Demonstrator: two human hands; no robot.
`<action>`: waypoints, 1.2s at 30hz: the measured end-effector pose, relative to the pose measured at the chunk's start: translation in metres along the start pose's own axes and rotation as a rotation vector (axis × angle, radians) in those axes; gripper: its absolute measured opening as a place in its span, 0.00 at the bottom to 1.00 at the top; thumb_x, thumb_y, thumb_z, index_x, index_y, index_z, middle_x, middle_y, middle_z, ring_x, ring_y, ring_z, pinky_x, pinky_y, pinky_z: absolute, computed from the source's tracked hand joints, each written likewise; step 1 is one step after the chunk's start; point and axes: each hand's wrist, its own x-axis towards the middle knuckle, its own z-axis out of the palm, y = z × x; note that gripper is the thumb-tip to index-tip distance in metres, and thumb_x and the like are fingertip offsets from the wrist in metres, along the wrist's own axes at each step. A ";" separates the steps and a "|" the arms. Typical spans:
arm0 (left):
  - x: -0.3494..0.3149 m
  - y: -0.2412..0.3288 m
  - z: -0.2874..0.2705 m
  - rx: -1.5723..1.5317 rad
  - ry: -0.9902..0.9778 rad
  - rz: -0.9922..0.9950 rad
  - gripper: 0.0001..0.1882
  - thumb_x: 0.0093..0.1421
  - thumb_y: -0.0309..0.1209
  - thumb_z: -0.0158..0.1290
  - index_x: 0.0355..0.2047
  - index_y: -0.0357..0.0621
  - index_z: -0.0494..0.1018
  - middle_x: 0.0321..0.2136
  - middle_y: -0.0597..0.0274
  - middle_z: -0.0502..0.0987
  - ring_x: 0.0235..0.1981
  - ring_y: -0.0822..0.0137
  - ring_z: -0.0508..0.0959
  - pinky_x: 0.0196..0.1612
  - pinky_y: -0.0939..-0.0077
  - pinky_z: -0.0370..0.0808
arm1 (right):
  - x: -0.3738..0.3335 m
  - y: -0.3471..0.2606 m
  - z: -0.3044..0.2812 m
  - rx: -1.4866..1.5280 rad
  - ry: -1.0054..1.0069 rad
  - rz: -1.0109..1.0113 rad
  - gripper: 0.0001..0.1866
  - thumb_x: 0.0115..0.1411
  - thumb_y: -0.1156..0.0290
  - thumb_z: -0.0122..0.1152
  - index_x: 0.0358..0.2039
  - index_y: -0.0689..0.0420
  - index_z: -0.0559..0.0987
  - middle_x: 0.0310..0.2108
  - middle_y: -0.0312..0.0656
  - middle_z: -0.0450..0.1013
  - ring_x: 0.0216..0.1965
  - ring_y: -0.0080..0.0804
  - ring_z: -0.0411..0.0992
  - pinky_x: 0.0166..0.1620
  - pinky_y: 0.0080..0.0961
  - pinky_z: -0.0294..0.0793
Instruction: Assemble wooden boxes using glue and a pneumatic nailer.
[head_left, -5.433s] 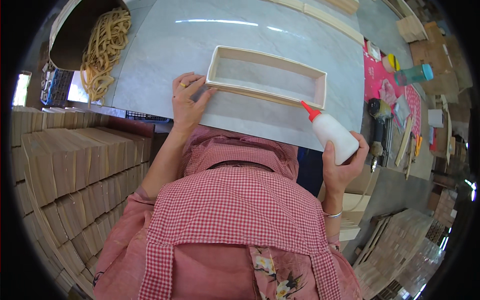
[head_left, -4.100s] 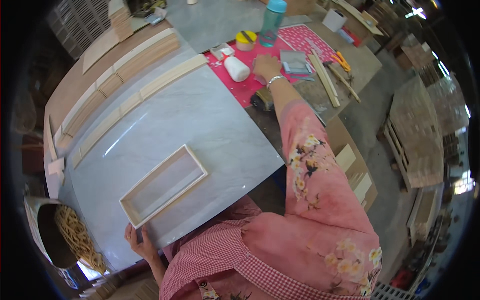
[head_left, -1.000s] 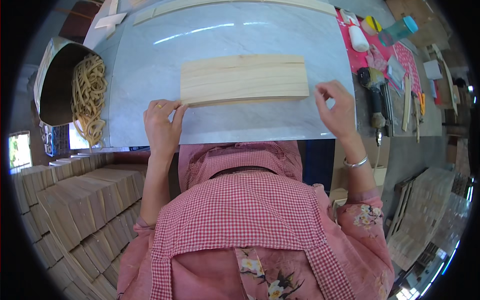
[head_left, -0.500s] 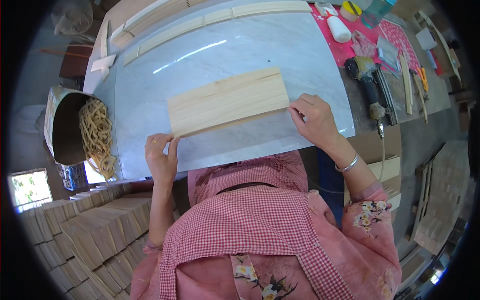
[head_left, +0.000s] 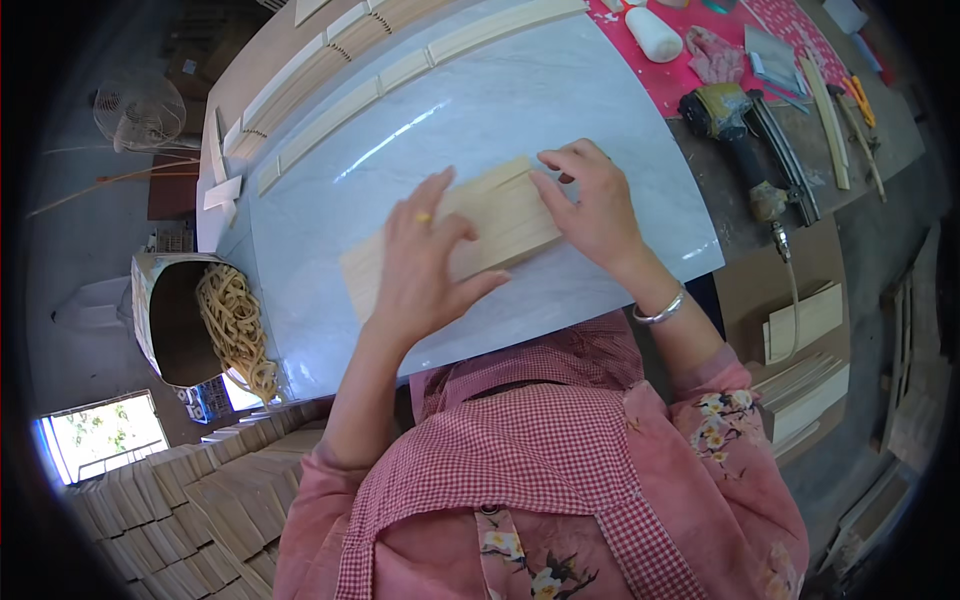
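Observation:
A shallow pale wooden box (head_left: 500, 215) lies bottom-up on the grey marble tabletop (head_left: 470, 100). My left hand (head_left: 425, 260) presses flat on its left half, fingers spread. The fingers of my right hand (head_left: 590, 205) lie flat on the box's right end. Both palms bear down on the thin bottom board; neither hand grips anything.
A white glue bottle (head_left: 652, 32) and a nail gun (head_left: 745, 140) lie on the pink mat at the right. Wooden strips (head_left: 330, 80) line the far table edge. A carton of rattan strands (head_left: 225, 320) sits left. Stacked boards (head_left: 180, 510) stand lower left.
My left hand has moved from the box's near-left corner up onto its top. My right hand slid from the right edge onto the board. The view has tilted.

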 end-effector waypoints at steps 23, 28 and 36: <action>0.026 -0.013 0.048 -0.242 0.029 -0.060 0.26 0.31 0.35 0.72 0.26 0.47 0.67 0.58 0.45 0.71 0.57 0.47 0.68 0.60 0.53 0.62 | -0.004 -0.003 0.030 0.022 0.023 0.086 0.04 0.57 0.76 0.62 0.34 0.59 0.77 0.34 0.42 0.70 0.35 0.40 0.71 0.37 0.33 0.74; 0.027 -0.012 0.047 -0.234 0.012 -0.075 0.26 0.30 0.35 0.72 0.26 0.47 0.66 0.57 0.45 0.71 0.56 0.47 0.68 0.60 0.53 0.62 | -0.004 -0.002 0.030 0.047 0.026 0.091 0.07 0.57 0.78 0.62 0.38 0.60 0.78 0.35 0.41 0.71 0.34 0.38 0.71 0.37 0.31 0.73; 0.029 -0.014 0.046 -0.202 -0.066 -0.086 0.26 0.30 0.35 0.72 0.26 0.47 0.66 0.58 0.45 0.71 0.56 0.46 0.68 0.61 0.52 0.60 | -0.004 0.007 0.018 0.179 -0.009 0.059 0.08 0.58 0.79 0.61 0.40 0.61 0.80 0.36 0.41 0.73 0.32 0.35 0.71 0.36 0.28 0.72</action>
